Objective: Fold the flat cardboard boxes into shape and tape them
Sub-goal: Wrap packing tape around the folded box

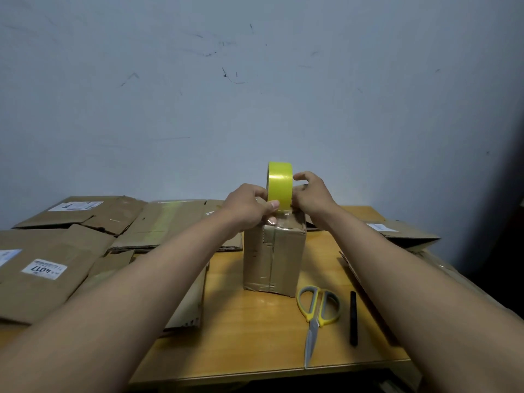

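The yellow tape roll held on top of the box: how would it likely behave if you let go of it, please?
The tape roll stands on its edge atop the upright box, so it would probably roll off. Its glossy surface looks somewhat slippery. Both the left hand and right hand steady it, which suggests that it is unstable.

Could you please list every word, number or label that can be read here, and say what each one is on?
"4017": white label on the flat cardboard at the near left, printed upside down.
Far-left label: large characters, too blurred to read.
Right-hand label: too blurred.
Left-edge label: cut off, unreadable.
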